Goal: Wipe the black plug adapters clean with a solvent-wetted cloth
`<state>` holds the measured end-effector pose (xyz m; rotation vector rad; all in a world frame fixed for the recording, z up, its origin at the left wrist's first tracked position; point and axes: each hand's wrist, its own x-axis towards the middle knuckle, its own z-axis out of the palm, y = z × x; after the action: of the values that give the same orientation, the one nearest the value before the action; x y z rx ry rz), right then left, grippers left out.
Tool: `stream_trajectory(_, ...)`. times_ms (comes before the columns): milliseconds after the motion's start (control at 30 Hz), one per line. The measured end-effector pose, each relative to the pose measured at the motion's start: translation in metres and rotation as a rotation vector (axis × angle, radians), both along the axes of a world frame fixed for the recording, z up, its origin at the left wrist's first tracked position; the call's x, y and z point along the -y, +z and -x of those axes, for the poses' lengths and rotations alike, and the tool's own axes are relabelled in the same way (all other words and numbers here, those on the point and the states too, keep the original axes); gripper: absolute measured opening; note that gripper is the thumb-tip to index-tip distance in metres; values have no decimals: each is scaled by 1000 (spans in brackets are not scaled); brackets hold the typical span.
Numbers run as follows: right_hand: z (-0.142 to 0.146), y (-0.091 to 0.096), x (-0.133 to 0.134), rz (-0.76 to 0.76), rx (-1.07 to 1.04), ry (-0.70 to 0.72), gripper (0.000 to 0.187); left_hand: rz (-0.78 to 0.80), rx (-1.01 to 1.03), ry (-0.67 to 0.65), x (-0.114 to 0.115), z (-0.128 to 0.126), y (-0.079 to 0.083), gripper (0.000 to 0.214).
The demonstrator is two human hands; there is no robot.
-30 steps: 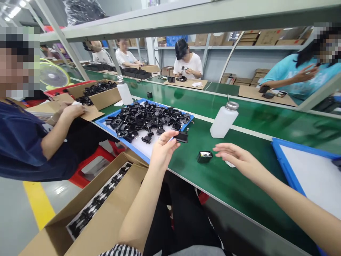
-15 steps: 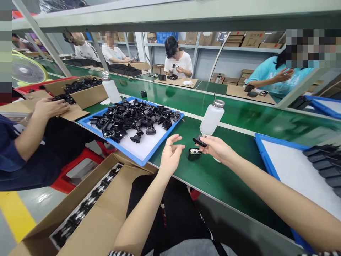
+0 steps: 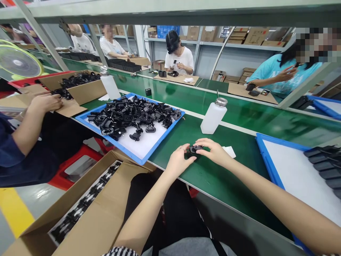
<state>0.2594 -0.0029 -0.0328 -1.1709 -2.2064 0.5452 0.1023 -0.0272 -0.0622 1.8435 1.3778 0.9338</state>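
My left hand (image 3: 181, 161) grips the left side of a small black adapter housing (image 3: 190, 153) low over the green bench. From the right, my right hand (image 3: 214, 152) pinches a black oval plug cover (image 3: 197, 147) against the top of that housing. The fingers partly hide both parts, so I cannot tell how far they fit together. A white piece of cloth or paper (image 3: 229, 152) lies beside my right wrist. Left of my hands, a blue-rimmed tray (image 3: 144, 160) bears a heap of black plug covers (image 3: 133, 115).
A white pump bottle (image 3: 213, 117) stands behind my hands, another (image 3: 109, 85) beyond the tray. At right is a blue tray (image 3: 269, 167) with black housings (image 3: 325, 167). An open carton (image 3: 93, 213) sits below left. A co-worker's hand (image 3: 48, 102) is by a box (image 3: 87, 93).
My right hand has brought the plug cover down onto the housing. My left hand has moved right and taken hold of the housing.
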Motion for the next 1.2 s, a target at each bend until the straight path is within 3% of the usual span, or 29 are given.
stream_trajectory(300, -4, 5, 2, -51, 125, 21, 28, -32, -16, 1, -2, -1, 4, 37)
stream_trajectory(600, -8, 4, 2, -122, 174, -23, 13, -66, -64, 15, -1, -1, 5, 29)
stream_trajectory(833, -7, 6, 2, -51, 206, -4, 23, 0, -106, 14, 0, -1, 10, 30)
stream_trajectory(967, -10, 12, -4, 38, 348, 0, 43, 42, -199, -4, 1, -1, 19, 38)
stream_trajectory(1200, -8, 21, -13, 11, 506, 66, 26, 3, -514, -25, -2, -1, 41, 27)
